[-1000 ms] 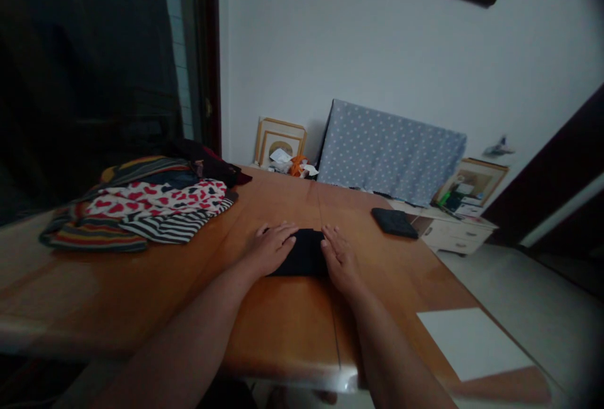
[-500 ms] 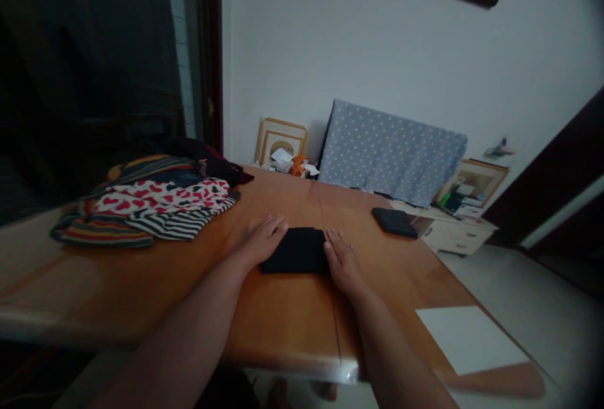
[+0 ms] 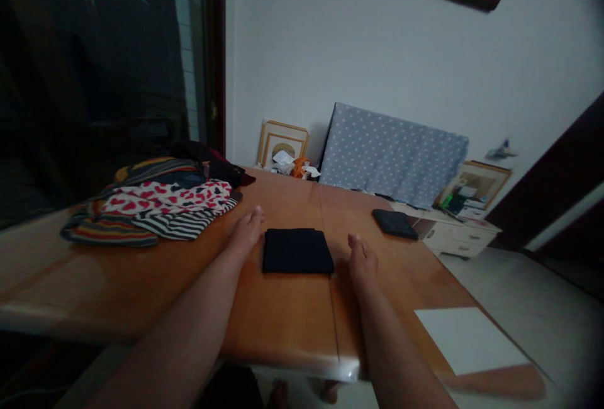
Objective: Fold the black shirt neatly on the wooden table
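Note:
A folded black cloth (image 3: 296, 250) lies flat in the middle of the wooden table (image 3: 283, 314). My left hand (image 3: 246, 232) rests on edge just left of the cloth, fingers together, holding nothing. To the right of the cloth my right hand (image 3: 362, 260) stands on edge on the table, a small gap away from it, also holding nothing. Neither hand touches the cloth.
A heap of coloured clothes (image 3: 155, 204) with stripes and red hearts lies at the table's left. A second folded dark cloth (image 3: 394, 222) sits at the far right, a white sheet (image 3: 469, 338) at the near right corner. A spotted board (image 3: 391, 154) leans on the wall.
Both hands have lifted off the black cloth and drawn apart to its sides, left hand leftward, right hand rightward. The cloth now lies fully uncovered.

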`<state>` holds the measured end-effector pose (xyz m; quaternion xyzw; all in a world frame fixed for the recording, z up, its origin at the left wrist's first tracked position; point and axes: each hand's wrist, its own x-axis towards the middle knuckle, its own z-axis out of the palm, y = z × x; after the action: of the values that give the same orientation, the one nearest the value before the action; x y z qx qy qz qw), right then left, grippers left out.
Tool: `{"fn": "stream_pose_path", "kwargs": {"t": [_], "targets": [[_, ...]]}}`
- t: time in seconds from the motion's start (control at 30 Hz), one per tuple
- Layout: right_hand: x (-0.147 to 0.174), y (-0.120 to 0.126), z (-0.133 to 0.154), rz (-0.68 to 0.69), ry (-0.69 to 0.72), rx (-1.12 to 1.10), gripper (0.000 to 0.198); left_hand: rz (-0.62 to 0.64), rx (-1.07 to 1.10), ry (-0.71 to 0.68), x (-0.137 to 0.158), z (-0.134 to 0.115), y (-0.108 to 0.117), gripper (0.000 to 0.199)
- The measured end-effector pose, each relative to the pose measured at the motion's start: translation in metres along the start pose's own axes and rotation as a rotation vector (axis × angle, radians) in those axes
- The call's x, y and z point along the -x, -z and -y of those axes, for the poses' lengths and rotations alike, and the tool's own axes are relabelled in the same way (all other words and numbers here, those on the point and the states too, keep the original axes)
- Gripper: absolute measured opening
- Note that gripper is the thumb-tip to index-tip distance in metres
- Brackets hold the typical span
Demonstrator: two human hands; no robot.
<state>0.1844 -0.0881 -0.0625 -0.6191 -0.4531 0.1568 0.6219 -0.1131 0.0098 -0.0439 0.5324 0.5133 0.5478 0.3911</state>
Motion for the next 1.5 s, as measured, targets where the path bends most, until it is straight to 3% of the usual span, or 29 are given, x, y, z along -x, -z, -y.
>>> {"fn": "stream_pose_path", "kwargs": {"t": [0.1, 0.33, 0.7, 0.93, 1.07, 1.2, 1.5], "targets": [[-0.003, 0.000, -0.007, -0.030, -0.086, -0.087, 0.056, -0.036, 0.140, 0.065, 0.001, -0.005, 0.004, 0.070], [0.000, -0.002, -0.001, -0.006, -0.155, -0.135, 0.048, -0.047, 0.163, 0.158, 0.007, -0.016, 0.006, 0.066], [0.002, -0.003, 0.005, -0.018, -0.190, -0.171, 0.038, 0.006, 0.103, 0.087, 0.002, -0.002, -0.001, 0.060], [0.002, -0.004, 0.009, 0.008, -0.153, -0.166, 0.036, 0.164, -0.186, -0.060, 0.005, -0.001, -0.007, 0.048], [0.004, -0.009, 0.011, 0.051, -0.132, -0.162, 0.034, 0.318, -0.423, -0.203, 0.007, 0.005, -0.014, 0.068], [0.005, -0.014, 0.005, 0.101, -0.092, -0.107, 0.034, 0.394, -0.676, -0.301, 0.007, 0.011, -0.016, 0.083], [0.004, -0.017, -0.008, 0.099, -0.001, 0.112, 0.036, 0.397, -0.888, -0.263, 0.006, 0.005, -0.015, 0.079]]}}
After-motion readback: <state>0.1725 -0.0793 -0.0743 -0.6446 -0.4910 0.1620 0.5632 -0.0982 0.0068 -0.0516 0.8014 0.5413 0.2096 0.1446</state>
